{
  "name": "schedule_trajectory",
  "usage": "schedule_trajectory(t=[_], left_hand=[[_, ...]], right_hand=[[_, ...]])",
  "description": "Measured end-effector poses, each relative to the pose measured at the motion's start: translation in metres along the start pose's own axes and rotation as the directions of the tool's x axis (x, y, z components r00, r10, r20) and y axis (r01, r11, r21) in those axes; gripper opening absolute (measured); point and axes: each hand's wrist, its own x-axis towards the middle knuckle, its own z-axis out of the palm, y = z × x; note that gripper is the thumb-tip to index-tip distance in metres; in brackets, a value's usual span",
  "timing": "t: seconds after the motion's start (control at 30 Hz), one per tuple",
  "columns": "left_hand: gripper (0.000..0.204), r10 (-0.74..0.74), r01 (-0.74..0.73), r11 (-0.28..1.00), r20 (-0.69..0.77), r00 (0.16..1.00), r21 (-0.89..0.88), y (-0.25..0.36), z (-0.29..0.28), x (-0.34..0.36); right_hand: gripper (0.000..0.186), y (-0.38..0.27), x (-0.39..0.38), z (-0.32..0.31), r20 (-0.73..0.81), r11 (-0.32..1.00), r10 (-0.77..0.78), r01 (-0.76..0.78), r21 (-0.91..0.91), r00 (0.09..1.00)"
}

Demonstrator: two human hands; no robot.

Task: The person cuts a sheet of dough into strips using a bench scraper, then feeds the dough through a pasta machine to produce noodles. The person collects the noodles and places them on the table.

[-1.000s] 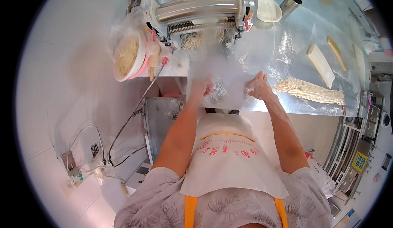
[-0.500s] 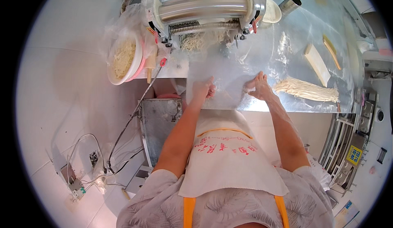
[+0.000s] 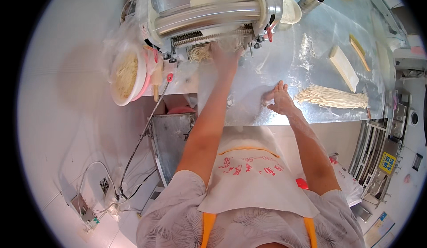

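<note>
A noodle machine with a steel roller stands at the far side of the metal table. My left hand reaches in beneath its front, beside fresh noodles that hang and lie there. Its fingers are hidden and smeared, so I cannot make out a grip. My right hand hovers low over or rests on the table near its front edge, fingers apart and nothing in them. Just to the right of that hand lies a bundle of long noodles, spread straight.
A floury wooden block and a brush lie at right. Behind them stand a metal cylinder and a white bowl. At left are a bowl of pale dough crumbs, a rolling pin and a black cable.
My left hand has moved forward from the table's front part to under the machine. My right hand has stayed in nearly the same place. The view has shifted slightly.
</note>
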Motion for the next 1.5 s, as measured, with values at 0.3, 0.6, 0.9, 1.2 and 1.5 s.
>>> schedule_trajectory(t=[0.3,0.6,0.9,1.2,1.5], left_hand=[[0.056,-0.016,0.124,0.864,0.221,0.975,-0.487,-0.016,0.022,0.029],[0.032,-0.06,0.439,0.633,0.524,0.849,-0.638,-0.015,0.025,0.032],[0.033,-0.058,0.505,0.585,0.589,0.806,-0.634,-0.007,0.008,0.026],[0.027,-0.144,0.623,0.312,0.613,0.777,-0.717,-0.01,-0.015,-0.004],[0.032,-0.179,0.647,0.259,0.622,0.762,-0.718,-0.005,-0.028,-0.036]], right_hand=[[0.059,0.003,0.001,0.007,-0.074,0.996,0.004,0.002,0.085,0.997],[0.045,-0.007,-0.01,-0.012,-0.043,0.996,-0.086,0.086,-0.001,0.995],[0.058,0.003,0.009,0.015,-0.064,0.998,0.01,-0.013,-0.055,0.998],[0.091,0.0,0.01,0.008,0.044,0.997,-0.015,0.019,-0.081,0.999],[0.092,0.005,0.015,0.013,0.079,0.991,-0.041,0.051,-0.121,0.996]])
